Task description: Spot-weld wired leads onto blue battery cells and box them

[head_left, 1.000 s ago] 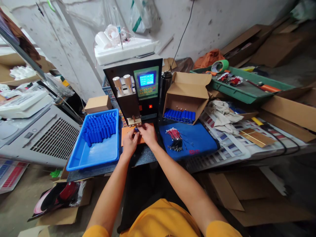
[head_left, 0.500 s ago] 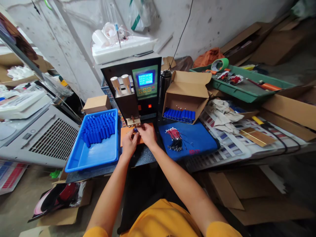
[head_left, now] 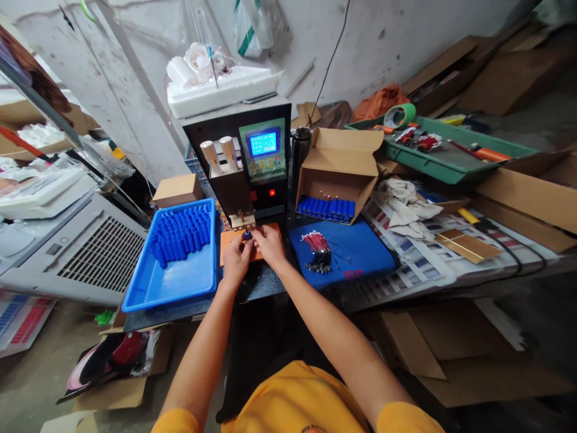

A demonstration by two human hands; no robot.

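A blue tray of blue battery cells sat at the desk's left edge. The left hand and right hand together pinched one small blue cell under the spot welder electrodes. Red-and-black wire leads lay on the blue mat toward the right.
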